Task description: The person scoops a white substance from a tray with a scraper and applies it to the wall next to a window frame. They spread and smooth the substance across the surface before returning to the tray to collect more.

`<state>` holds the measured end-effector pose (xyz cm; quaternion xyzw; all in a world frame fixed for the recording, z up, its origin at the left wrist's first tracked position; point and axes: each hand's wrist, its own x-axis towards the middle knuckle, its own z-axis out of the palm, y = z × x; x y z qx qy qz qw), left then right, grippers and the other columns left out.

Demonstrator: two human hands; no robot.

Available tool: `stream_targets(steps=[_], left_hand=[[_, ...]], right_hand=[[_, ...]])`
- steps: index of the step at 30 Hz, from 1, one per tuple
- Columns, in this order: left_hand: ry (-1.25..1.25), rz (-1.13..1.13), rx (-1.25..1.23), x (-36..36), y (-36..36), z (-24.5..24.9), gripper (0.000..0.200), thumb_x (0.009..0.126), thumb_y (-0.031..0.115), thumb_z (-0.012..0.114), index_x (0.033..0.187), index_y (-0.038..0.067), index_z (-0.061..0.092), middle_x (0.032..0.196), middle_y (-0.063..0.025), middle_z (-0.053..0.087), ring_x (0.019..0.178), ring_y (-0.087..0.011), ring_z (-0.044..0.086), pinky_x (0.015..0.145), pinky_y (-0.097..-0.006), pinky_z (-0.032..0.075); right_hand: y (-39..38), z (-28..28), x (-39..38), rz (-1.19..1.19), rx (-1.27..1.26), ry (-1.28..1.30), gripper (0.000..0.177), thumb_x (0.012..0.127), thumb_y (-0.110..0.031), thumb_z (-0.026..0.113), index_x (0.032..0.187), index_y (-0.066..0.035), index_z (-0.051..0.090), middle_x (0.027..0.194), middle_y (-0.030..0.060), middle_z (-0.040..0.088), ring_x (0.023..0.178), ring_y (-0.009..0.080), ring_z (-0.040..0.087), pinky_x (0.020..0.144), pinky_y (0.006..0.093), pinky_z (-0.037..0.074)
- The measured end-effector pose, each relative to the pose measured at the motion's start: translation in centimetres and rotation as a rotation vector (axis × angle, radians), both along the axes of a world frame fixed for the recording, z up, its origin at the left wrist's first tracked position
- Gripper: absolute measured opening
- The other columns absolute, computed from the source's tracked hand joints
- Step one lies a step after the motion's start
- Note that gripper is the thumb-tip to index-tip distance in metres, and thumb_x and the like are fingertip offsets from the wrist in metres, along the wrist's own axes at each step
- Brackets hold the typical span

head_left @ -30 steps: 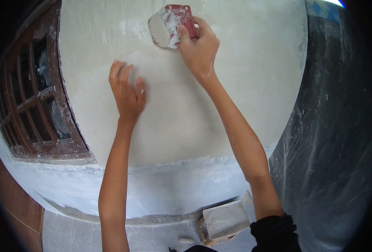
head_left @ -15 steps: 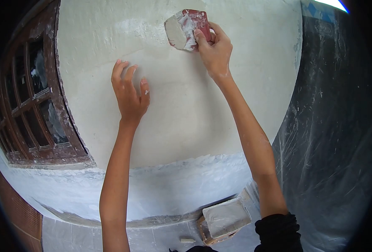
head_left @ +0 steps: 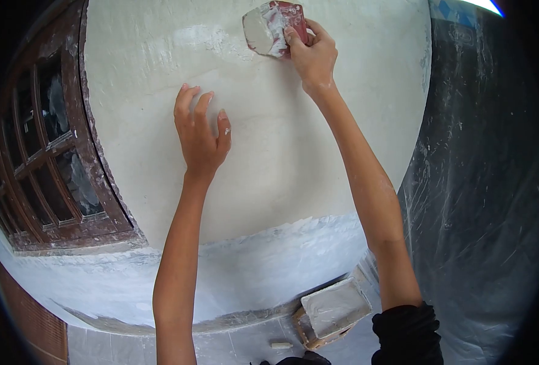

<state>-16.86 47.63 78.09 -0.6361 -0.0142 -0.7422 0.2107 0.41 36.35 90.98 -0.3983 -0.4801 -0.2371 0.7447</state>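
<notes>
A red plastering scraper (head_left: 294, 17), smeared with white putty, is gripped in my right hand (head_left: 314, 55) near the top of the view. Its putty-coated blade points left and lies at the surface of the off-white wall (head_left: 263, 158). My right thumb presses on the near face of the tool, with the other fingers behind it. Lower and to the left, my left hand (head_left: 202, 131) is raised close to the wall, fingers spread and slightly curled, holding nothing. Wet, shiny putty streaks the wall left of the scraper.
A brown wooden window frame (head_left: 78, 176) with glass panes borders the wall on the left. Below, a putty-filled tray (head_left: 336, 307) rests on a box on the tiled floor. A small pale block (head_left: 281, 345) lies beside it. Dark plastic sheeting (head_left: 476, 182) hangs at the right.
My right hand and the scraper have moved slightly up in view. My left hand has shifted a little to the right. The view itself has turned slightly.
</notes>
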Motion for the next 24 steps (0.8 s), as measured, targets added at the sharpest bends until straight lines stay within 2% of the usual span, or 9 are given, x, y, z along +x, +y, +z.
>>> stream_targets(steps=[2,3,5,9,12,16,18,20,24], left_hand=[[0.020,0.007,0.000,-0.1,-0.1,0.0,0.039,0.092,0.013,0.055,0.129,0.003,0.045,0.136,-0.0200,0.043,0.136,-0.0405,0.036,0.107,-0.0521,0.033],[0.024,0.001,-0.003,0.0,-0.1,0.0,0.039,0.092,0.012,0.055,0.129,0.003,0.046,0.136,-0.0199,0.043,0.136,-0.0406,0.036,0.107,-0.0520,0.033],[0.027,-0.007,-0.011,0.0,-0.2,0.0,0.040,0.092,0.012,0.055,0.129,0.003,0.046,0.136,-0.0198,0.043,0.135,-0.0406,0.036,0.107,-0.0519,0.034],[0.018,-0.010,-0.014,0.2,-0.3,0.1,0.040,0.091,0.013,0.055,0.129,0.004,0.046,0.136,-0.0196,0.043,0.135,-0.0404,0.037,0.107,-0.0513,0.034],[0.013,-0.001,-0.012,0.0,0.0,0.1,0.040,0.091,0.014,0.055,0.129,0.004,0.047,0.136,-0.0193,0.043,0.135,-0.0402,0.036,0.107,-0.0512,0.034],[0.030,0.006,0.000,-0.1,0.0,0.1,0.040,0.092,0.015,0.055,0.130,0.004,0.046,0.137,-0.0192,0.041,0.136,-0.0398,0.035,0.107,-0.0514,0.034],[0.060,-0.002,-0.005,-0.3,-0.1,0.2,0.040,0.093,0.016,0.055,0.130,0.003,0.046,0.137,-0.0192,0.041,0.137,-0.0399,0.034,0.107,-0.0515,0.034],[0.084,-0.009,-0.016,-0.5,-0.6,0.0,0.041,0.093,0.017,0.055,0.130,0.003,0.045,0.138,-0.0192,0.040,0.137,-0.0399,0.034,0.107,-0.0516,0.034],[0.084,-0.027,-0.115,-1.3,-2.7,-0.6,0.040,0.095,0.020,0.055,0.130,0.003,0.046,0.139,-0.0185,0.040,0.137,-0.0396,0.033,0.108,-0.0507,0.034]], right_hand=[[-0.9,0.8,2.5,-0.013,0.046,0.156,0.038,0.086,-0.015,0.071,0.119,0.003,0.064,0.085,0.0156,0.073,0.074,0.0193,0.071,0.069,0.0317,0.056],[-2.3,1.3,3.3,0.001,0.051,0.249,0.042,0.090,-0.011,0.070,0.125,0.007,0.058,0.096,0.0119,0.069,0.076,0.0159,0.067,0.066,0.0307,0.062],[-4.1,2.2,5.8,-0.058,0.111,0.273,0.040,0.092,-0.006,0.065,0.127,0.008,0.054,0.105,0.0165,0.067,0.080,0.0220,0.070,0.070,0.0347,0.065],[-5.1,1.7,4.5,0.162,0.221,0.234,0.042,0.092,-0.006,0.066,0.128,0.009,0.051,0.103,0.0157,0.068,0.079,0.0219,0.070,0.072,0.0342,0.064],[-2.3,-0.3,1.3,0.242,-0.007,0.052,0.040,0.091,-0.010,0.068,0.125,0.008,0.055,0.099,0.0122,0.068,0.076,0.0176,0.068,0.070,0.0327,0.063],[-1.1,-1.7,1.2,0.064,-0.076,0.071,0.038,0.089,-0.010,0.068,0.123,0.006,0.060,0.093,0.0149,0.072,0.079,0.0184,0.069,0.066,0.0305,0.060],[-2.6,-2.0,3.3,0.098,0.076,0.360,0.036,0.089,-0.009,0.068,0.121,0.006,0.060,0.097,0.0149,0.071,0.080,0.0189,0.069,0.068,0.0304,0.061],[-4.1,-2.5,5.6,-0.008,0.138,0.419,0.036,0.091,-0.009,0.066,0.123,0.006,0.059,0.099,0.0146,0.070,0.081,0.0189,0.069,0.069,0.0314,0.062],[-9.9,-3.9,6.0,0.177,0.184,0.431,0.035,0.093,-0.009,0.064,0.124,0.006,0.056,0.100,0.0140,0.068,0.079,0.0177,0.068,0.068,0.0321,0.063]])
